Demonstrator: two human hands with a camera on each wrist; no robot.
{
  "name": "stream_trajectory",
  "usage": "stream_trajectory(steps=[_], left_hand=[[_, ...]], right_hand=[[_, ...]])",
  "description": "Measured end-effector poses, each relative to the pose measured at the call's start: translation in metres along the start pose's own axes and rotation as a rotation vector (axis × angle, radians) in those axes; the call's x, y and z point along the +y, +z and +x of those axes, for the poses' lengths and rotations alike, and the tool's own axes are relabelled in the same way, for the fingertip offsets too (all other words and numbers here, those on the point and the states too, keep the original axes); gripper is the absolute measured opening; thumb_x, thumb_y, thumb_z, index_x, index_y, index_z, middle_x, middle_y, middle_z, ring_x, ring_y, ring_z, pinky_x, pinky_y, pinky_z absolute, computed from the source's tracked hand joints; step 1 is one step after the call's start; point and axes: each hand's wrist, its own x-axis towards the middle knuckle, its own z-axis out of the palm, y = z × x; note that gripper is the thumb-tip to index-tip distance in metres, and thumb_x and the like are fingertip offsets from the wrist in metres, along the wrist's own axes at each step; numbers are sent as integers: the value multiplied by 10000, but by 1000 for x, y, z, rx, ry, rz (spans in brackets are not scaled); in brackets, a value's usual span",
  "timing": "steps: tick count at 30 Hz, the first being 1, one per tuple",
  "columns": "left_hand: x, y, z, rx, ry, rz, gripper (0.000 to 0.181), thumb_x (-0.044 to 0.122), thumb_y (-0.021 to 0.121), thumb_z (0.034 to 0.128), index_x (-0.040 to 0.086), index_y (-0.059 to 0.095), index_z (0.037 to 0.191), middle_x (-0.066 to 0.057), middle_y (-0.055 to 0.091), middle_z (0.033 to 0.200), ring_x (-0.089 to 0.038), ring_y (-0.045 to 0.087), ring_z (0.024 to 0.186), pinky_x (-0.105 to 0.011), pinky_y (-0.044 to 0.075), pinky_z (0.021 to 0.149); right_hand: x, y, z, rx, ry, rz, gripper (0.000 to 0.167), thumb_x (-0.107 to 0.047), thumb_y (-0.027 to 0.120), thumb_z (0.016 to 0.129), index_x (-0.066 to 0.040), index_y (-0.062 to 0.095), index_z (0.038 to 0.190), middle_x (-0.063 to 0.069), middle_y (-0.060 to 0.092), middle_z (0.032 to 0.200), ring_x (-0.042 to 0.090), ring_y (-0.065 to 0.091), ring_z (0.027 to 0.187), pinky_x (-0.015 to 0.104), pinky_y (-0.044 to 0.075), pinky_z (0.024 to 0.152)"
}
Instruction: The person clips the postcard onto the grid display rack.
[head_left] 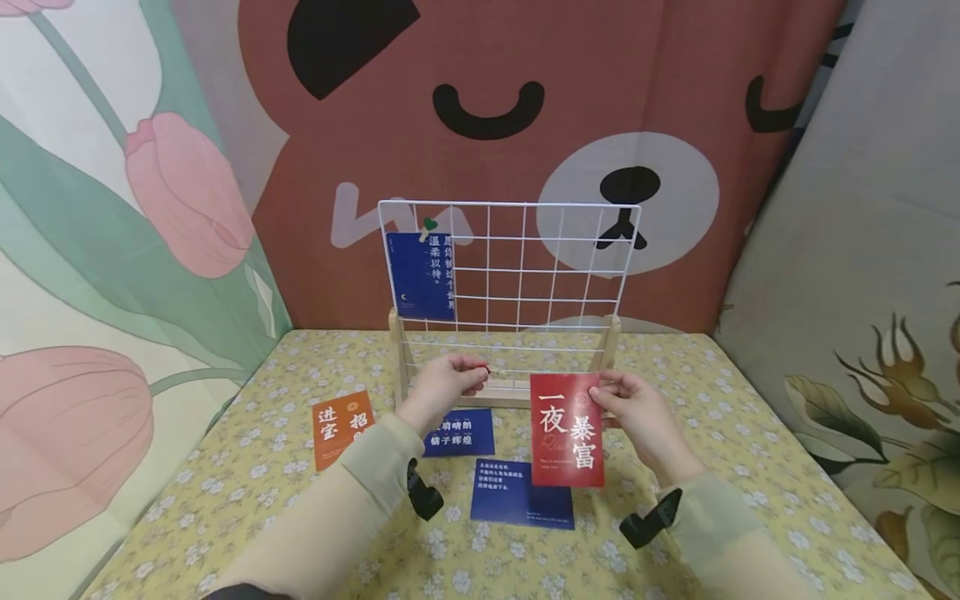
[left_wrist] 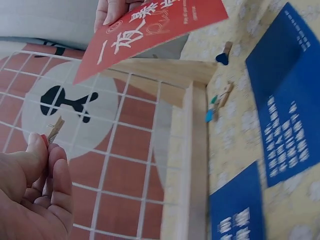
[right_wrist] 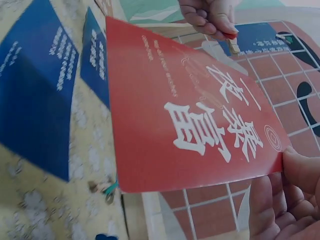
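My left hand [head_left: 448,383] pinches a small wooden clothespin [left_wrist: 56,129] with a red end between thumb and forefinger, in front of the lower part of a white wire grid rack [head_left: 510,270]. To its right, a red card [head_left: 546,458] with white lettering is held upright by my right hand [head_left: 637,417], thumb on its front near the upper right edge. The card stands apart from the wires, in front of them. At the grid's upper left hangs a blue card [head_left: 412,279], fastened at its top by a clothespin with a green heart [head_left: 431,223].
On the floral cloth [head_left: 262,500] lie an orange card [head_left: 330,450], partly behind my left arm, and two blue cards [head_left: 483,433] [head_left: 510,504]. Loose clothespins [left_wrist: 226,94] lie by the rack's wooden base [left_wrist: 199,150]. Printed curtains surround the table.
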Motion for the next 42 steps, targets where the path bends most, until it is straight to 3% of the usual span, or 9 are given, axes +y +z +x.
stream_trajectory(steps=[4,11,21,29,37,42], left_hand=[[14,-11,3,18,1,50,189,128,646,930,23,693,1080,-89,701,998,-259,652,932,-394,526,847],[40,-26,9,65,96,168,156,136,658,923,45,712,1039,-74,710,930,-187,659,822,-312,545,742],[78,-43,11,128,151,350,166,241,656,932,158,720,1061,3,707,977,-171,654,913,-352,522,814],[94,-50,16,153,179,359,284,268,627,951,184,672,1218,15,680,1126,-132,651,961,-361,517,844],[104,-54,19,190,151,375,208,267,623,953,165,708,1113,7,683,1043,-158,633,955,-364,514,822],[112,-57,21,217,178,411,190,258,644,939,164,703,1093,6,679,1061,-175,615,991,-379,498,837]], right_hand=[[-8,7,6,-10,-28,-1,440,-177,595,967,22,466,1338,138,584,1054,152,617,849,318,552,705],[-24,18,19,-16,-80,10,416,-160,590,968,3,475,1333,129,573,1021,151,623,833,317,550,705],[-53,27,37,-3,-177,10,414,-193,597,966,-14,502,1326,110,590,1013,152,616,864,293,549,709],[-74,35,53,22,-208,38,394,-255,622,951,-74,553,1294,100,618,1075,183,609,929,368,542,772],[-94,45,68,62,-244,31,365,-285,640,936,-63,592,1221,88,625,1060,172,596,862,331,547,752],[-106,52,79,76,-255,74,357,-270,654,924,-66,601,1212,83,620,1034,164,587,813,330,548,729]])
